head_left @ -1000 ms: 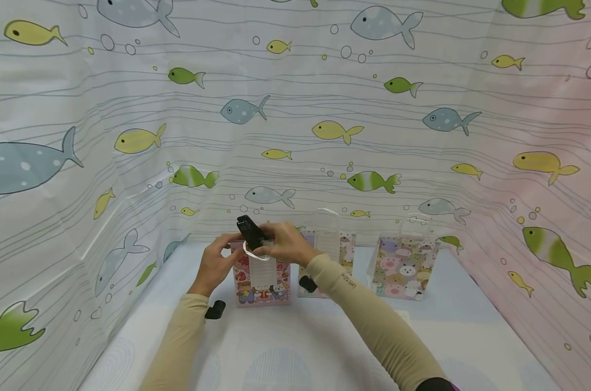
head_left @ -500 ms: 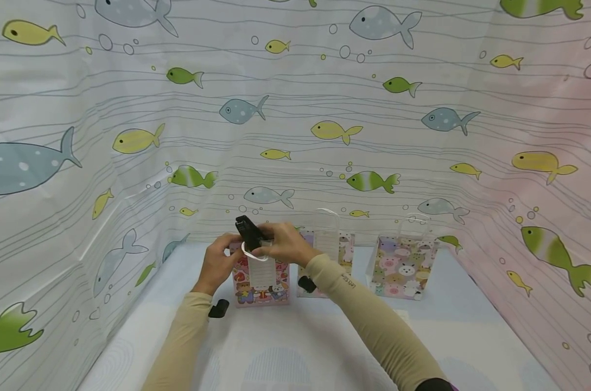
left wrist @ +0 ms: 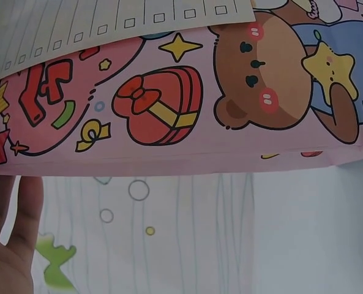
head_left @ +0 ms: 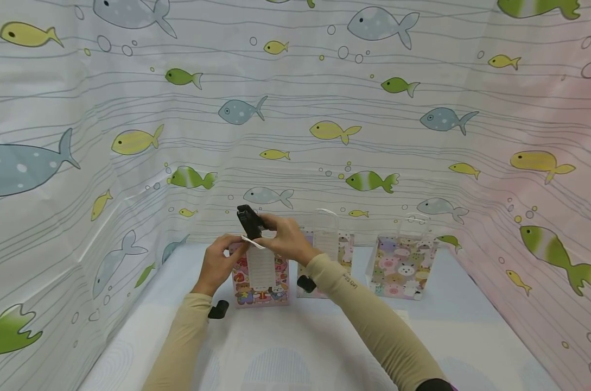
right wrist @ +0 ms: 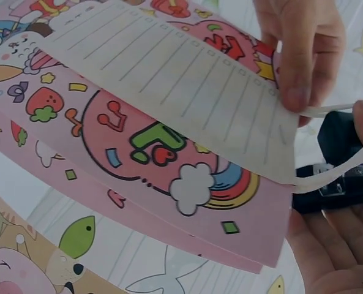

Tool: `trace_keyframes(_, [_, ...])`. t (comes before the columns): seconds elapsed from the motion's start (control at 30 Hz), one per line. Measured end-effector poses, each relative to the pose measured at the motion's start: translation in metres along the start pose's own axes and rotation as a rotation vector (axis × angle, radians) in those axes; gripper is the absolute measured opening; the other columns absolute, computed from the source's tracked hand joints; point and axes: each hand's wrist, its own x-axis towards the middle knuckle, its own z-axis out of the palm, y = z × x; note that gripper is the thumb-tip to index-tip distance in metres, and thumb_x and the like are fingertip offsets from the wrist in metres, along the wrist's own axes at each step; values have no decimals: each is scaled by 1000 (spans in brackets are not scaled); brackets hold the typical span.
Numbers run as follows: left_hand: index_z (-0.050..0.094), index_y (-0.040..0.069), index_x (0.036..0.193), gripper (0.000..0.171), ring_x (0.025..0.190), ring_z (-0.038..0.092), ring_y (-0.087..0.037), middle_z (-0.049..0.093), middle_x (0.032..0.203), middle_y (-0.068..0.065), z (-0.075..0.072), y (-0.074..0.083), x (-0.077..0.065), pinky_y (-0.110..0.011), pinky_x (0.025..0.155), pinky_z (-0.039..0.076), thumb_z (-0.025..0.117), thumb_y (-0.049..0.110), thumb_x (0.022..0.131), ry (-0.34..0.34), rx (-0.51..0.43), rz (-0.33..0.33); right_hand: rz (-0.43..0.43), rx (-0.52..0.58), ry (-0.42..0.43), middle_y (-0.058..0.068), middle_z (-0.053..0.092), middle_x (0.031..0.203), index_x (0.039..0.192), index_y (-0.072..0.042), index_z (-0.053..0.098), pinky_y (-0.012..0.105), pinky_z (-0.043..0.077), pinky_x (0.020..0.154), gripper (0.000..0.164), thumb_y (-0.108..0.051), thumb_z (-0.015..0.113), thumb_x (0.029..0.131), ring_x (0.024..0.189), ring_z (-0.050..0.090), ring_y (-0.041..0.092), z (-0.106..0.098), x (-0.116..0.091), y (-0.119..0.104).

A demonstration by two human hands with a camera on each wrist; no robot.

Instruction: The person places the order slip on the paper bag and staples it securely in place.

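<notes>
My right hand (head_left: 287, 239) holds a black stapler (head_left: 248, 221) above a pink cartoon-printed paper gift bag (head_left: 281, 282). In the right wrist view the stapler (right wrist: 316, 199) is at the bag's top edge, behind the white handle (right wrist: 334, 177). A lined checklist slip (head_left: 261, 269) lies flat against the bag's front, reaching its top edge. My left hand (head_left: 217, 263) pinches the bag's top left edge, with its thumb on the slip's corner in the right wrist view. Part of the left hand (left wrist: 13, 239) shows behind the bag in the left wrist view.
A second gift bag (head_left: 346, 252) with a slip on its front stands just right, partly behind my right forearm. Farther right is an animal-print gift bag (head_left: 405, 266). Fish-printed sheeting (head_left: 285, 130) surrounds the pale table (head_left: 324, 347).
My right hand and the stapler have risen slightly. The bag's white handle has gone from a drooping loop in front to lying flatter, higher up. My left hand has stayed nearly still.
</notes>
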Motion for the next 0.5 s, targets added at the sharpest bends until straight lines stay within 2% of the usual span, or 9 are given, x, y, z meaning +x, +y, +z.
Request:
trace_keyframes(0.23, [73, 20, 112, 19, 110, 62, -19, 69, 111, 4, 2, -3, -1, -44, 92, 50, 76, 22, 93, -5, -21, -28, -44, 1, 149, 10, 66, 133, 146, -5, 53, 33, 51, 98, 66, -26, 81, 89, 118, 65, 26, -10, -2, -8])
trace_keyframes(0.37, [73, 20, 112, 19, 109, 62, -18, 69, 111, 4, 3, -3, -1, -44, 92, 50, 75, 24, 94, -12, -22, -48, -77, 26, 226, 10, 65, 133, 151, -9, 47, 34, 50, 99, 73, -33, 78, 91, 117, 66, 23, -17, -6, -13])
trace_keyframes(0.5, [72, 19, 113, 19, 108, 61, -17, 69, 111, 4, 4, -5, -1, -42, 91, 50, 74, 26, 95, -20, -9, -50, -96, 58, 263, 9, 65, 133, 155, -12, 41, 30, 48, 101, 72, -32, 74, 94, 117, 66, 17, -26, -13, -20])
